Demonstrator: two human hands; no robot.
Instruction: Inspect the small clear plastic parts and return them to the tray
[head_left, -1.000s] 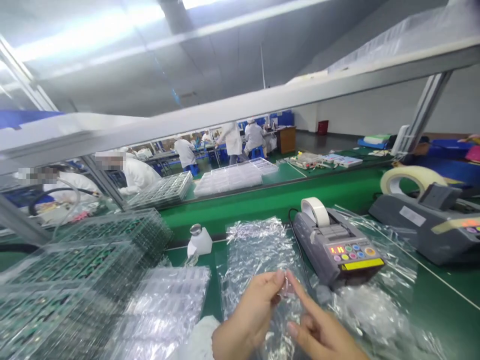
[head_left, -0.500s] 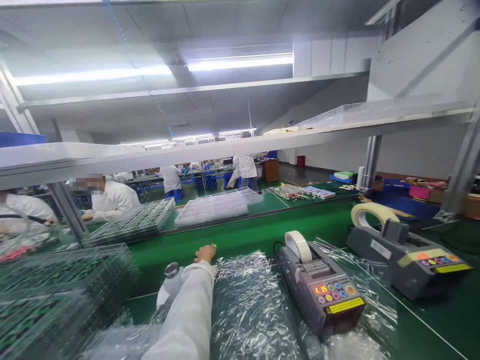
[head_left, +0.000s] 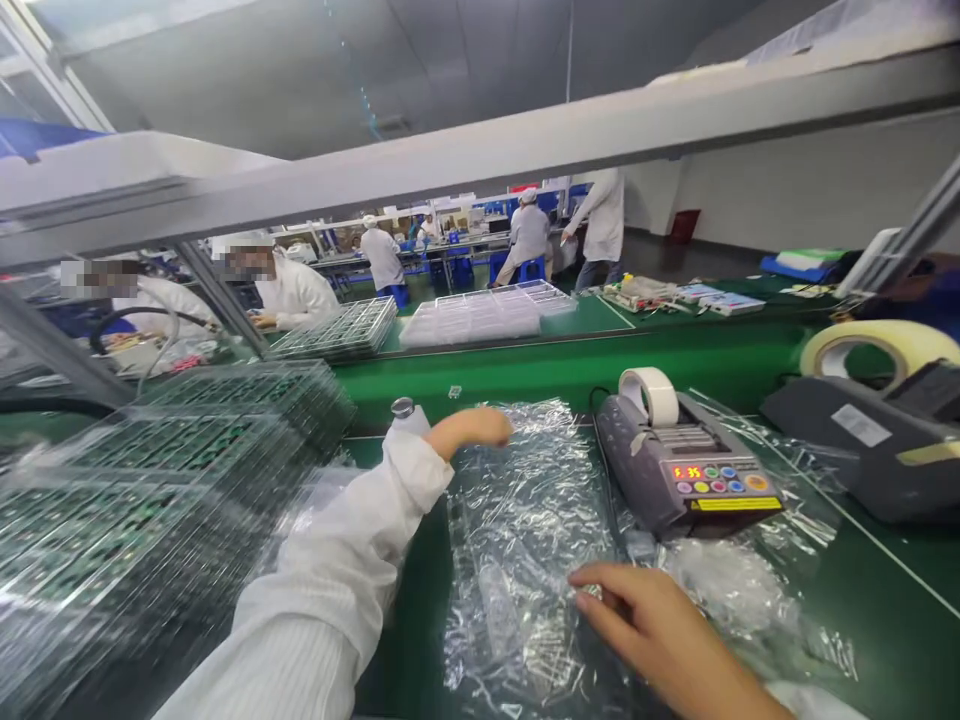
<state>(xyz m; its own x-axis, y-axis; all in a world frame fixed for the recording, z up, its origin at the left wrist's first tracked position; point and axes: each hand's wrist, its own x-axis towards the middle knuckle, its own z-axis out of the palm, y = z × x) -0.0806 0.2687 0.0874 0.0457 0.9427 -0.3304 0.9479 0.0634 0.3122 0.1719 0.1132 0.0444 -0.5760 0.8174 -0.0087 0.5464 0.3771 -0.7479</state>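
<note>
While stacked clear trays (head_left: 187, 470) of green circuit boards fill the left side of the green bench (head_left: 885, 610), a white bottle (head_left: 409, 415) with a metal cap stands to their right, partly hidden by the sleeve (head_left: 330, 570) of the left arm; a small pale piece (head_left: 454, 392) sits on the green surface beyond it. Just right of the bottle, the left hand (head_left: 480, 428) is bent at the wrist over the far end of the clear plastic bags (head_left: 525, 530); its fingertips are hidden, so I cannot tell whether it grips anything. Flat and crinkled, the bags lie in the middle of the bench; at their near right side the right hand (head_left: 645, 620) is released, thumb and forefinger extended and slightly apart, with nothing visible between them. Farther right stand a grey tape dispenser (head_left: 667, 465) with a white roll, crumpled clear plastic (head_left: 739, 585) before it, and a second dispenser (head_left: 847, 450) with a yellowish roll.
</note>
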